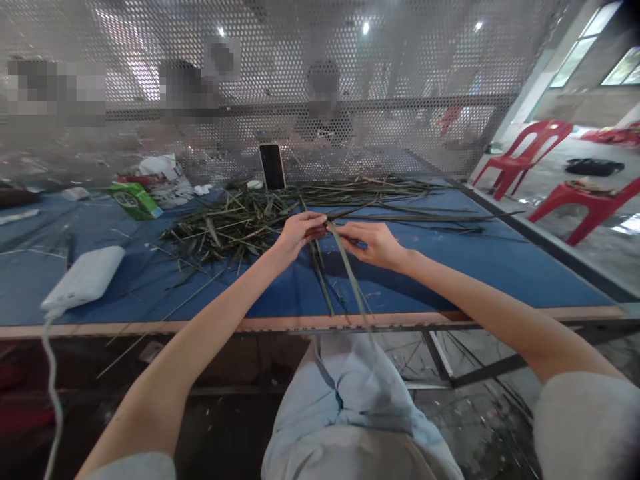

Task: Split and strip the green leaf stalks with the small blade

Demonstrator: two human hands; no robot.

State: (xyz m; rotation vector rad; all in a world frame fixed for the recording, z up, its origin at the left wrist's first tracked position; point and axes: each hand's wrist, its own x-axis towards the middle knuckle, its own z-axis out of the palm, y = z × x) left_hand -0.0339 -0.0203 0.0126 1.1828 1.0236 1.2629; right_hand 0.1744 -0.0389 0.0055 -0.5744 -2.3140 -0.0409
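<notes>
My left hand (300, 233) and my right hand (373, 243) meet above the blue table, each with its fingers pinched on green leaf strips (349, 267). One long strip hangs from between the fingertips past the table's front edge. Other strips (321, 280) droop or lie just beneath my left hand. Exactly how the strips cross at my fingertips is too small to tell. To the left and behind my left hand spreads a tangled heap of leaf strips (225, 223). Longer strips (400, 193) lie in a bundle behind my right hand.
A white power bank (85, 277) with a cable lies on the blue table (465, 273) at left. Behind it are a green carton (133, 200) and crumpled packaging. A phone (272, 167) leans against the perforated metal screen (400, 113); people sit beyond it. Red chairs (530, 153) stand right.
</notes>
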